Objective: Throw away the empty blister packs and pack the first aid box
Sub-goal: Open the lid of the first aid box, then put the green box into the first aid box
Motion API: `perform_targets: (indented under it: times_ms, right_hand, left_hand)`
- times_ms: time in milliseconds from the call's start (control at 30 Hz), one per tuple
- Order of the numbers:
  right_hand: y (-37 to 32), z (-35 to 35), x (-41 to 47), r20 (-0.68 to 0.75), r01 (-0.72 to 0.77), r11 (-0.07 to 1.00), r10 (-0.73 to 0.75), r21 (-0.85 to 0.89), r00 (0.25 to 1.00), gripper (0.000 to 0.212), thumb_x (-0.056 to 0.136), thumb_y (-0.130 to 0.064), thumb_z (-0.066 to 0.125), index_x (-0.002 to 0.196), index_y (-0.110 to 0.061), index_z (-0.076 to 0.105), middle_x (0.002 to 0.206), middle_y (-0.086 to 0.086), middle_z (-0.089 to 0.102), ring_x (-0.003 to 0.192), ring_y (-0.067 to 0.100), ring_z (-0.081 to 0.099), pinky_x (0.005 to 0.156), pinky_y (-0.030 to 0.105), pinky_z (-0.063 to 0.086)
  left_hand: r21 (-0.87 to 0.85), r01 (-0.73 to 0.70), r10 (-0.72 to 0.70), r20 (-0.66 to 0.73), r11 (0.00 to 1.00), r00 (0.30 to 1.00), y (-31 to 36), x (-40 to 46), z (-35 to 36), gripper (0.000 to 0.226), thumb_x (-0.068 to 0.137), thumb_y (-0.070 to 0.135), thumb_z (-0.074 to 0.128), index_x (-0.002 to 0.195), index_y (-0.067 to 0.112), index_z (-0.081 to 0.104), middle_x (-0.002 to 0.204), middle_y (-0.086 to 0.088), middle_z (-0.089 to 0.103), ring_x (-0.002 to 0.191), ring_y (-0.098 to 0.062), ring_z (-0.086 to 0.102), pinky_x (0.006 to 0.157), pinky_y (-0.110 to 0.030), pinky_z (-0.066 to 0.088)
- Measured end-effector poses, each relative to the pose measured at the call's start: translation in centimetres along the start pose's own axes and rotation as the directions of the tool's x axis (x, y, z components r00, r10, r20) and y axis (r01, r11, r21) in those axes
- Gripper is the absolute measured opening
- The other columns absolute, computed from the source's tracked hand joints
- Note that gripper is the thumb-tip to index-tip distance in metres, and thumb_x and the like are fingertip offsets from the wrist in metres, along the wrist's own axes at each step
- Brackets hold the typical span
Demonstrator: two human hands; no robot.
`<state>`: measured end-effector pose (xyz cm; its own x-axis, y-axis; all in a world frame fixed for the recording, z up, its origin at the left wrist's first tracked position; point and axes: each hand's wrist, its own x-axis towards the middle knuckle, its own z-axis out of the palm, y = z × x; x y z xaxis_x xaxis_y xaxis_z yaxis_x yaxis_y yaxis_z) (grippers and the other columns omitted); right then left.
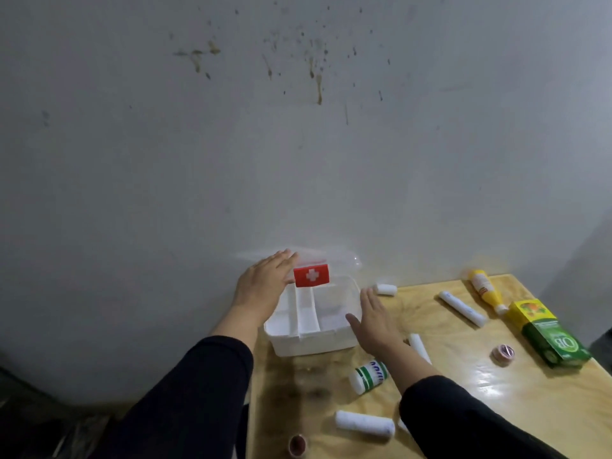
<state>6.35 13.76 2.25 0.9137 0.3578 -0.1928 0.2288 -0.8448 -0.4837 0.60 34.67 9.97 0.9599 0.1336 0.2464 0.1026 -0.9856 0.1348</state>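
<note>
The first aid box (311,326) sits open and empty at the desk's (463,392) far left corner. Left hand (261,286) flat against its raised lid (311,265), right hand (374,319) spread beside it, holding nothing. Bandage rolls (364,423), a bottle (368,376) and tape (502,353) lie unpacked; no blister packs visible.

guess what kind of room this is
Probably a plain room at home, not a clinic: a stained bare wall, a small worn wooden table, and loose supplies beside an open first aid box.

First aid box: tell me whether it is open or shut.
Open. The first aid box shows its bare white compartments, and its clear lid is raised against the wall, with the left hand on it.
</note>
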Motion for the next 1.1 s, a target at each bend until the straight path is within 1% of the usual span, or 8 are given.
perform_targets:
  times_ms: [200, 400, 500, 667, 733, 833, 967, 1100]
  right_hand:
    - [0.2, 0.9, -0.2, -0.003, -0.040, 0.997, 0.040, 0.063, 0.999, 0.061, 0.097, -0.023, 0.032, 0.151, -0.015, 0.006, 0.161, 0.004, 0.010, 0.145, 0.024, 0.022, 0.117, 0.044, 0.027]
    - [0.8, 0.6, -1.2, 0.009, -0.063, 0.996, 0.063, 0.069, 0.998, 0.062, 0.096, -0.023, 0.035, 0.151, -0.017, 0.007, 0.160, 0.003, 0.013, 0.145, 0.024, 0.022, 0.117, 0.043, 0.028]
    - [0.9, -0.6, -1.3, 0.031, -0.022, 0.999, 0.021, 0.023, 0.999, 0.061, 0.098, -0.037, 0.036, 0.151, -0.017, 0.011, 0.159, 0.005, 0.017, 0.145, 0.026, 0.021, 0.118, 0.043, 0.026]
    - [1.1, -4.8, -1.8, 0.053, 0.007, 0.999, -0.005, -0.049, 0.999, 0.050, 0.098, -0.037, 0.038, 0.144, -0.015, 0.035, 0.148, 0.008, 0.043, 0.135, 0.025, 0.040, 0.109, 0.035, 0.033]
    - [2.1, -6.0, -2.9, 0.078, -0.049, 0.994, 0.057, -0.094, 0.995, 0.050, 0.098, -0.039, 0.038, 0.143, -0.016, 0.037, 0.147, 0.008, 0.044, 0.134, 0.026, 0.041, 0.108, 0.034, 0.033]
    - [3.2, -7.2, -3.7, 0.114, -0.083, 0.985, 0.101, -0.152, 0.988, 0.049, 0.098, -0.039, 0.039, 0.141, -0.017, 0.041, 0.146, 0.008, 0.045, 0.134, 0.027, 0.041, 0.108, 0.034, 0.034]
    - [6.8, -9.1, -7.0, 0.082, -0.193, 0.962, 0.212, -0.191, 0.974, 0.048, 0.098, -0.041, 0.039, 0.140, -0.018, 0.041, 0.144, 0.007, 0.048, 0.132, 0.026, 0.043, 0.108, 0.034, 0.034]
    - [11.6, -10.7, -9.6, 0.045, -0.292, 0.940, 0.304, -0.175, 0.952, 0.048, 0.096, -0.042, 0.042, 0.138, -0.017, 0.044, 0.140, 0.009, 0.051, 0.131, 0.027, 0.044, 0.109, 0.035, 0.035]
  left_hand:
    - [-0.012, 0.054, -0.054, 0.011, 0.998, 0.998, -0.3, 2.4, -1.4, 0.048, 0.104, 0.023, 0.035, 0.152, 0.024, 0.027, 0.159, 0.007, 0.026, 0.147, -0.012, 0.025, 0.115, -0.032, 0.028]
    - [-0.024, 0.082, -0.081, 0.043, 0.996, 0.996, 0.4, 4.0, -2.3, 0.052, 0.102, 0.024, 0.041, 0.152, 0.020, 0.026, 0.160, 0.005, 0.025, 0.147, -0.014, 0.025, 0.114, -0.033, 0.029]
    - [-0.016, 0.050, -0.050, 0.034, 0.999, 0.998, 1.1, 3.9, -2.2, 0.054, 0.101, 0.018, 0.044, 0.152, 0.019, 0.026, 0.160, 0.005, 0.025, 0.147, -0.014, 0.024, 0.115, -0.032, 0.028]
    - [-0.083, -0.099, 0.100, 0.017, 0.992, 0.995, 4.3, 2.5, -2.3, 0.046, 0.097, 0.025, 0.047, 0.143, 0.020, 0.043, 0.153, 0.002, 0.039, 0.143, -0.017, 0.032, 0.115, -0.032, 0.026]
    - [-0.126, -0.152, 0.164, 0.088, 0.980, 0.983, 6.5, 1.7, -2.0, 0.044, 0.096, 0.029, 0.047, 0.139, 0.020, 0.047, 0.150, 0.002, 0.043, 0.142, -0.016, 0.033, 0.113, -0.034, 0.028]
    - [-0.174, -0.124, 0.161, 0.222, 0.977, 0.962, 8.7, 1.3, -1.1, 0.040, 0.096, 0.034, 0.046, 0.134, 0.024, 0.052, 0.144, 0.005, 0.048, 0.134, -0.018, 0.042, 0.107, -0.037, 0.036]
    - [-0.165, -0.125, 0.188, 0.463, 0.978, 0.866, 13.0, 0.8, 1.0, 0.041, 0.091, 0.038, 0.051, 0.131, 0.028, 0.055, 0.143, 0.002, 0.051, 0.128, -0.022, 0.049, 0.103, -0.037, 0.042]
    - [-0.153, -0.131, 0.197, 0.594, 0.980, 0.780, 17.5, 0.6, 2.6, 0.045, 0.088, 0.039, 0.050, 0.132, 0.029, 0.055, 0.143, -0.003, 0.050, 0.124, -0.023, 0.052, 0.102, -0.037, 0.045]
